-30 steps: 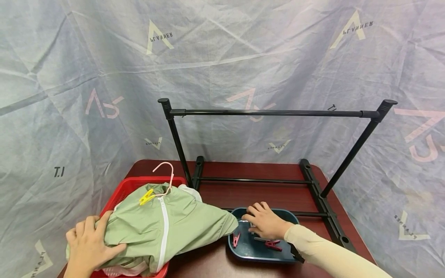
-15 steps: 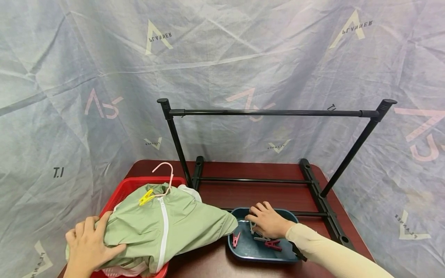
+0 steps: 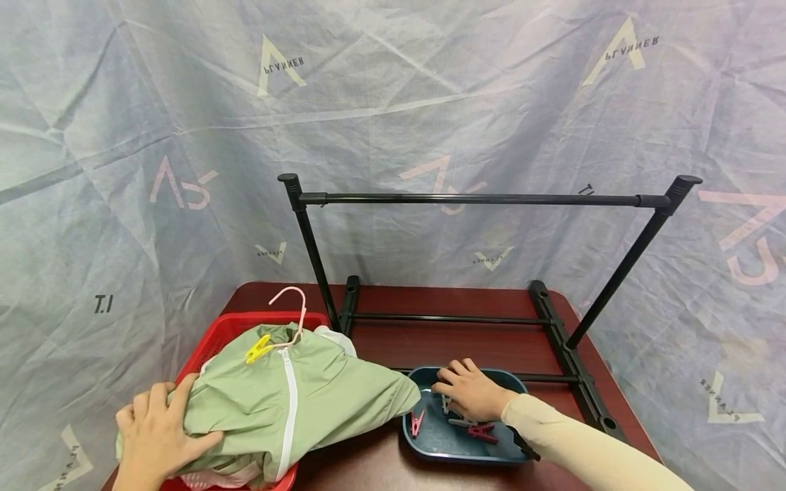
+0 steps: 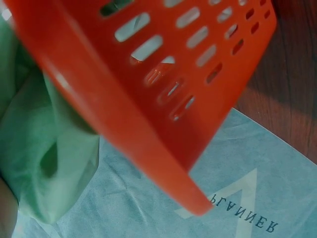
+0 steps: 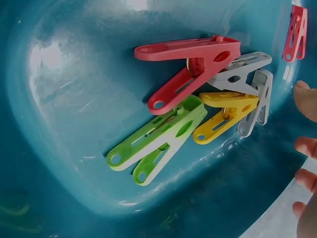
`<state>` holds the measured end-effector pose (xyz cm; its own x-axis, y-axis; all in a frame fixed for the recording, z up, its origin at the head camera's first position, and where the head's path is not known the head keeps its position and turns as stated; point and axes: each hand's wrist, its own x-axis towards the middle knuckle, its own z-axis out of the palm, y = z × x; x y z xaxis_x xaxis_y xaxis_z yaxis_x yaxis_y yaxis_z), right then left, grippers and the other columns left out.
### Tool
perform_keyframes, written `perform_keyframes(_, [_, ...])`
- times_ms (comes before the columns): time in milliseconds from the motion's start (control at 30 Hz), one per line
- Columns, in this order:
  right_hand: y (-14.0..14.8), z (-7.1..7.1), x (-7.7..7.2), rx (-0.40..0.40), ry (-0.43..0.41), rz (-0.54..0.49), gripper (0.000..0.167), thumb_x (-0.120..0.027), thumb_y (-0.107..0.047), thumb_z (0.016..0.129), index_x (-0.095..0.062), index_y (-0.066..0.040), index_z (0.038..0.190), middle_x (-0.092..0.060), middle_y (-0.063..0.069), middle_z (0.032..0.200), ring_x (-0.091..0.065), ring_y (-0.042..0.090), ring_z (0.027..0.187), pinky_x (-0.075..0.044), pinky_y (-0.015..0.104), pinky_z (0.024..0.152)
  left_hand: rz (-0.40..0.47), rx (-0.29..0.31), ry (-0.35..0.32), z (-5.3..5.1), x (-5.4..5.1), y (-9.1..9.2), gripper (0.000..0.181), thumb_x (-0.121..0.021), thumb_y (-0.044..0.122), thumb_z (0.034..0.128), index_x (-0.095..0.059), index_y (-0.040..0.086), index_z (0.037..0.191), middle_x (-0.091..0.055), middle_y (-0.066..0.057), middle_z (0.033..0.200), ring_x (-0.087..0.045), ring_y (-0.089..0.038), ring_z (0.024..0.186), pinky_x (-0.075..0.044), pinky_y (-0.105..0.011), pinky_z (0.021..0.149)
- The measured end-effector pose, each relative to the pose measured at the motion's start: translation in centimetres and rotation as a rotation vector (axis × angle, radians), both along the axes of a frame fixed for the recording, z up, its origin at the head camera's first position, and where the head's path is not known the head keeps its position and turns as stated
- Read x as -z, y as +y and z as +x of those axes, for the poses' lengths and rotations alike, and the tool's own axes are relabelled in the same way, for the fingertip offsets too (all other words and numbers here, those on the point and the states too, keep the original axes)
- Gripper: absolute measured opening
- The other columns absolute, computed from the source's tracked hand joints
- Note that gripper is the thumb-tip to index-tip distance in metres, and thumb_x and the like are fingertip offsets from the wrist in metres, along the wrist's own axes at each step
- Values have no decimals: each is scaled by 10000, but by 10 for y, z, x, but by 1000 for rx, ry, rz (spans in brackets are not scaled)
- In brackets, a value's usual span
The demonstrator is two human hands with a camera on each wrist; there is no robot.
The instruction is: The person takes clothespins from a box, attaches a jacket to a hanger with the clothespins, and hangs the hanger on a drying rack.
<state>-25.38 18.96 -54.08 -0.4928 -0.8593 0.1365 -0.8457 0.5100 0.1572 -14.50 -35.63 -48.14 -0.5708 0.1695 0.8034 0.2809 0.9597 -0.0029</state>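
Note:
A light green zip jacket [image 3: 350, 389] lies over the red basket [image 3: 215, 337] at front left. A pink hanger [image 3: 303, 314] sticks out at its collar, with a yellow clothespin [image 3: 258, 348] clipped there. My left hand [image 3: 158, 429] rests on the jacket's left side, thumb spread. My right hand [image 3: 475, 394] is over the dark blue tray [image 3: 442, 450], fingers bent downward and nothing visible between them. The right wrist view shows red [image 5: 173, 49], green [image 5: 158, 136], yellow [image 5: 247, 104] and grey [image 5: 252, 62] clothespins in the tray, apart from the fingertips.
A black clothes rack [image 3: 485, 199] stands behind on the dark red table [image 3: 448, 300], its top bar bare. One lower bar runs just behind the tray. Another red clothespin [image 5: 297, 32] lies apart at the tray's side. White cloth [image 3: 334, 339] shows in the basket.
My right hand shifts slightly over the tray, and the grey clothespins beneath it show more than a second ago. The left hand and the jacket stay still.

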Motion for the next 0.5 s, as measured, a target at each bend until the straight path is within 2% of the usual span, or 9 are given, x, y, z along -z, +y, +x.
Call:
perform_keyframes(233, [-5, -2, 0, -7, 13, 27, 399, -729, -318, 894, -617, -232, 1267, -562, 4, 1253, -454, 207, 1043, -365, 401, 843, 5, 5, 2, 0, -1, 1, 1104, -315, 985, 650, -571, 50, 1176, -424, -222, 921, -327, -410, 749, -201, -552, 593])
perform_keyframes(500, [-5, -3, 4, -35, 90, 53, 389, -757, -319, 862, -628, -249, 1223, -592, -25, 1192, -455, 193, 984, -343, 360, 781, 8, 2, -23, 1, -1, 1, 1119, -319, 987, 644, -574, 40, 1181, -420, -223, 923, -321, -412, 744, -204, -552, 588])
